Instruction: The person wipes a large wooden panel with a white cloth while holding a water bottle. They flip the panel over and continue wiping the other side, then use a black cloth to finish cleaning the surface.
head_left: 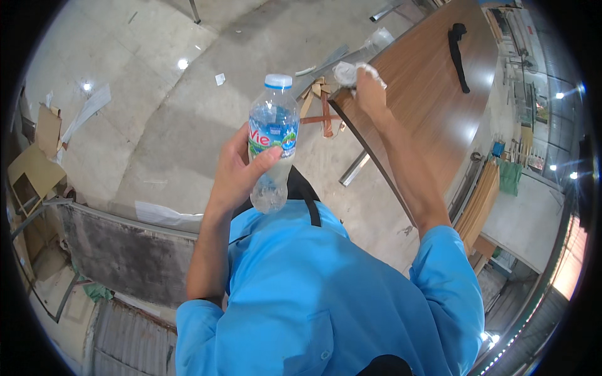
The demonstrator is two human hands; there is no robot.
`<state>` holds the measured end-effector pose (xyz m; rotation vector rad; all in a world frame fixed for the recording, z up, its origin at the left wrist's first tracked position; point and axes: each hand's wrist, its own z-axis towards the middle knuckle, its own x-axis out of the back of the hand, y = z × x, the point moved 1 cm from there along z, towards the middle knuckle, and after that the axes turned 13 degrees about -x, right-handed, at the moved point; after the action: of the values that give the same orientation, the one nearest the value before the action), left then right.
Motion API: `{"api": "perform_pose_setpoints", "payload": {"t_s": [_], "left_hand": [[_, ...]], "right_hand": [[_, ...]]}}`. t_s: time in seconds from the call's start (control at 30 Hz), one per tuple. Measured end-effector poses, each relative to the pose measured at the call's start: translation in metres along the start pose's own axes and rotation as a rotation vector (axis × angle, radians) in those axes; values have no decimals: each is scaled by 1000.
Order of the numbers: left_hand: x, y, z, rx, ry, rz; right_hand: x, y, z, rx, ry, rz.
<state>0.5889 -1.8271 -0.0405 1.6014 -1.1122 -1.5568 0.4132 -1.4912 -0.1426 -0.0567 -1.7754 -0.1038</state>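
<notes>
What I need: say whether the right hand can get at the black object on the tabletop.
Probably not yet: the right hand holds white material, though bare tabletop leads to the black object.

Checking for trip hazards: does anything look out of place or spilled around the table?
Yes: brown strips lie jumbled on the floor by the table, near the right hand, looking like discarded scraps. The bottle in the left hand is capped; no spill shows.

2 hands [238,169] [370,95], 1 btl [269,191], 1 wht rag [375,73], 1 brn tbl [423,106]
</notes>
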Motion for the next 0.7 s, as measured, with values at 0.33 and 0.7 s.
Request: {"api": "perform_pose_setpoints", "payload": {"t_s": [0.33,0.7], "left_hand": [[5,0,8,-82,65,-10],[4,4,9,1,15,-31]], "right_hand": [[-6,2,7,272,81,131],[-5,-6,-9,136,64,94]]}}
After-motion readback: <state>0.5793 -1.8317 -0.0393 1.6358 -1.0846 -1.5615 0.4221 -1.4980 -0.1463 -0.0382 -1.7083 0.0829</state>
